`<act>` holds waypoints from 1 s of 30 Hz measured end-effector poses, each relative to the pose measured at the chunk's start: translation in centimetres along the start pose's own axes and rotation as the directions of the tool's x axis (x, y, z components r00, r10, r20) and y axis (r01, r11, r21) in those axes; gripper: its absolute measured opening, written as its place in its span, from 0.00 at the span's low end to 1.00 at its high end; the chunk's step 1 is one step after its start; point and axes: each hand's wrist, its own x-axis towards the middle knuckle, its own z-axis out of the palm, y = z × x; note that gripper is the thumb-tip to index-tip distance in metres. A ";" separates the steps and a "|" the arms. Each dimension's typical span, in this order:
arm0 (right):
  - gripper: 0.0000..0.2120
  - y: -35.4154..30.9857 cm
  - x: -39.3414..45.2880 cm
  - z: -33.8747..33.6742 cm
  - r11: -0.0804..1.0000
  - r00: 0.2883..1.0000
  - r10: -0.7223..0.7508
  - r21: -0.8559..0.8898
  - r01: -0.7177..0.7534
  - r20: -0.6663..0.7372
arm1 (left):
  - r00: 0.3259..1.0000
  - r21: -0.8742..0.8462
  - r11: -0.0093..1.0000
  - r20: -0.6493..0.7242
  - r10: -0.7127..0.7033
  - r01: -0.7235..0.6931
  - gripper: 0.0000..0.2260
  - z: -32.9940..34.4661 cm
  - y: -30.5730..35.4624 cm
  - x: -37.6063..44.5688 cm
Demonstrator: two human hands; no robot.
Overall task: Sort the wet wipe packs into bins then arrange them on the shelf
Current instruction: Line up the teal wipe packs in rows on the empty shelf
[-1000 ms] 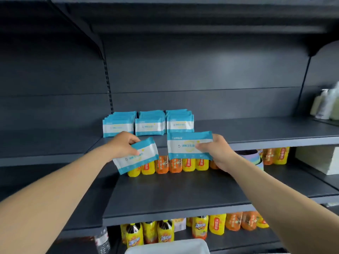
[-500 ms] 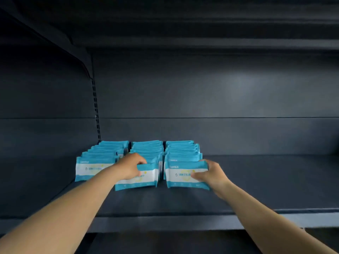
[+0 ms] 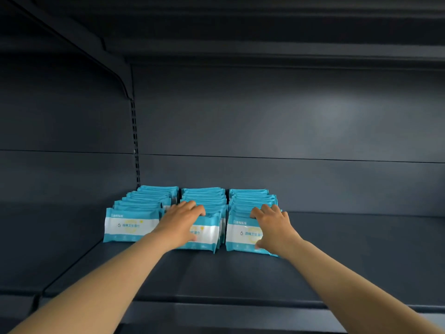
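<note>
Three rows of blue and white wet wipe packs stand upright on a dark grey shelf. The left row has nothing touching it. My left hand grips the front pack of the middle row, fingers curled over its top edge. My right hand grips the front pack of the right row the same way, thumb low on its face. Both packs stand on the shelf against the packs behind them.
The shelf runs on bare to the right of the rows. A slotted upright post rises behind the left row. Another shelf hangs overhead. The shelf's front lip lies near my forearms.
Both hands carried a pack up from in front of a lower shelf and set it at the front of the middle and right rows. Their fingers now hook over the packs' tops.
</note>
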 end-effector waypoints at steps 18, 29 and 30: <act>0.36 1.4 -0.4 -1.0 0.990 0.989 -0.136 -0.019 0.138 0.054 | 0.997 0.063 0.996 0.031 -0.070 0.068 0.30 -0.7 1.0 -0.1; 0.33 -3.0 -12.0 -6.0 0.998 0.998 -0.056 0.002 0.057 -0.038 | 0.999 -0.064 0.997 0.007 -0.038 0.038 0.26 -4.6 3.5 -9.7; 0.33 -3.8 -13.5 -6.2 0.999 0.999 -0.039 0.011 0.040 -0.026 | 0.999 -0.073 0.997 0.007 -0.032 0.033 0.26 -4.8 3.7 -11.2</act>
